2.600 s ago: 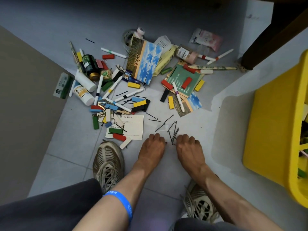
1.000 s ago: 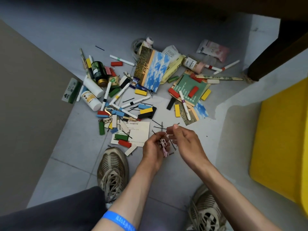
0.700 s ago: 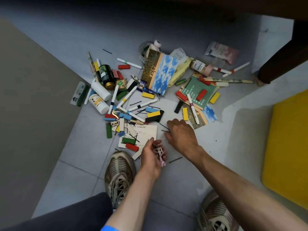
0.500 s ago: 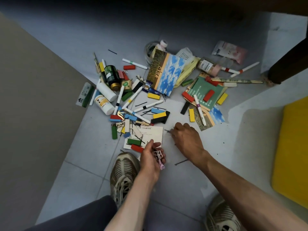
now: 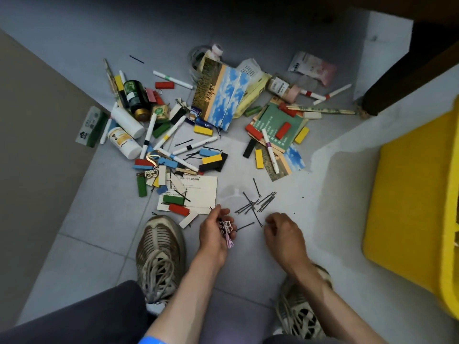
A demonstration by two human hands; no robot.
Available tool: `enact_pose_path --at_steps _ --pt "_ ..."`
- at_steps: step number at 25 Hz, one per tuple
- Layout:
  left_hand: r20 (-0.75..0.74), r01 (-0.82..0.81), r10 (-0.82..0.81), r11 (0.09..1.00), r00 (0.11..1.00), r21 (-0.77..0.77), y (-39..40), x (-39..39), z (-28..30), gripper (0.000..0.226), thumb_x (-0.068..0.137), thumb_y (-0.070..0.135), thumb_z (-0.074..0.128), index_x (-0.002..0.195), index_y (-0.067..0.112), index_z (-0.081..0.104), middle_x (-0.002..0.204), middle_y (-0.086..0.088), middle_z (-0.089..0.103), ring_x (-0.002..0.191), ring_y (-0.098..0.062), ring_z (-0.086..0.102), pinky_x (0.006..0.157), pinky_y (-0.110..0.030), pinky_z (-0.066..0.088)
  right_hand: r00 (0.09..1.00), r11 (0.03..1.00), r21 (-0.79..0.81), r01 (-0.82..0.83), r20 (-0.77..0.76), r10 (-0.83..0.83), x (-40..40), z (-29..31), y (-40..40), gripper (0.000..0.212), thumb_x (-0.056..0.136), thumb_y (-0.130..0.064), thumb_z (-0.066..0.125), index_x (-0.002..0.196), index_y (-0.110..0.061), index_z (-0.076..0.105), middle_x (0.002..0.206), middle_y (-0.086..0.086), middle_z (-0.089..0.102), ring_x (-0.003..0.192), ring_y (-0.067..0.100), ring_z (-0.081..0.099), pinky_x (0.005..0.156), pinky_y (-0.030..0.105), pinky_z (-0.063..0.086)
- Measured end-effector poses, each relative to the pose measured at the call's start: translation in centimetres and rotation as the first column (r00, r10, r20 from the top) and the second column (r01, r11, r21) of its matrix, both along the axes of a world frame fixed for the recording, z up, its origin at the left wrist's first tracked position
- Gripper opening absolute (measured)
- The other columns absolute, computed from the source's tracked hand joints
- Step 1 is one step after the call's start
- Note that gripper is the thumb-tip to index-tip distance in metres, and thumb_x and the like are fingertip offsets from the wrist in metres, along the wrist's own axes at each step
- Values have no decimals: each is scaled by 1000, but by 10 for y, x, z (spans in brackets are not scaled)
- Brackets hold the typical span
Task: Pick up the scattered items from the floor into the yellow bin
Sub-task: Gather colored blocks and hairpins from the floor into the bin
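We note the left hand (image 5: 215, 233) clasping a pink clip (image 5: 226, 232), the right hand (image 5: 283, 233) loosely curled, empty, beside scattered hairpins (image 5: 258, 203), yellow bin (image 5: 412, 219) well apart.

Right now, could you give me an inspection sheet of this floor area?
Surface: grey tiled floor.
Job's things: yellow bin at right; loose black hairpins ahead of the hands.
Clutter: markers, coloured blocks, bottles, booklets, a white card.
Hands: left hand grips pink clips; right hand has its fingers curled over the floor, whether it holds a pin cannot be told.
Cables: nothing seen.
Surroundings: dark furniture leg; two shoes.
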State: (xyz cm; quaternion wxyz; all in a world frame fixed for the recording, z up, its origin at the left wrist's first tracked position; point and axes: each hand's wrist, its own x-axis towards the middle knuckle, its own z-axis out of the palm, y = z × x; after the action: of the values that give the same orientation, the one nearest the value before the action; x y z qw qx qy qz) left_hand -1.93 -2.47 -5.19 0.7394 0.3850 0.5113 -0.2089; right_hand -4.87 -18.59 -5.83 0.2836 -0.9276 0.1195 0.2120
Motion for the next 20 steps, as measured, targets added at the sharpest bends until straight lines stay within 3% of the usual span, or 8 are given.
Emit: enact_pose_path --at_steps 2,4,6,8,11,14,17,20 --pt "2 -11 11 1000 1000 4 2 -1 2 26 96 29 51 81 9 58 53 -1 53 40 -12 48 39 -19 34 999 999 36 -2 46 0 0 2 8 15 88 -16 60 101 -11 64 100 9 62 91 28 58 74 32 43" --pt "2 -22 22 1000 1000 22 9 -2 2 25 97 28 50 83 9 58 53 -1 52 40 -12 47 38 -19 33 999 999 -41 10 44 -8 -5 4 -4 21 85 -23 64 103 -12 62 102 7 60 93 29 56 76 34 45" --pt "-2 -29 29 998 1000 54 16 -2 0 25 97 28 50 83 9 58 52 0 52 40 -11 46 38 -18 32 993 972 -209 -111 -64 99 -18 4 -18 20 83 -30 62 97 -15 61 99 5 60 91 28 57 71 34 45" --pt "-21 -31 33 996 999 80 15 -3 -2 25 97 28 50 81 10 58 51 0 53 39 -11 47 38 -17 32 971 943 -247 -224 -139 194 -24 5 -17 15 85 -28 57 89 -14 61 95 5 61 89 28 59 66 33 44" --pt "-25 -27 29 996 999 80 10 -2 -1 26 97 28 49 82 9 59 53 -2 54 40 -12 48 39 -18 32 931 914 -194 -357 7 365 -6 3 3 4 79 -13 65 79 -9 64 84 9 63 79 31 61 59 35 47" --pt "-5 -10 11 997 1000 72 9 0 1 26 96 29 50 83 9 60 55 -3 55 42 -13 50 42 -20 32 804 828 -241 -506 217 554 32 0 17 9 76 -5 70 84 -9 68 84 10 64 75 32 60 59 37 49" --pt "-3 -5 5 996 1000 88 12 3 1 26 96 30 52 86 8 61 56 -2 56 44 -13 51 42 -21 33 898 938 -204 -281 291 332 64 -2 12 19 86 -15 63 105 -10 64 100 11 62 83 30 56 68 39 49" --pt "-24 -22 25 992 999 121 12 4 0 26 96 29 52 88 7 63 61 -5 59 45 -13 54 41 -21 36 958 944 -273 -182 166 233 75 -6 11 30 91 -25 55 117 -10 55 116 15 55 94 32 53 77 42 49"
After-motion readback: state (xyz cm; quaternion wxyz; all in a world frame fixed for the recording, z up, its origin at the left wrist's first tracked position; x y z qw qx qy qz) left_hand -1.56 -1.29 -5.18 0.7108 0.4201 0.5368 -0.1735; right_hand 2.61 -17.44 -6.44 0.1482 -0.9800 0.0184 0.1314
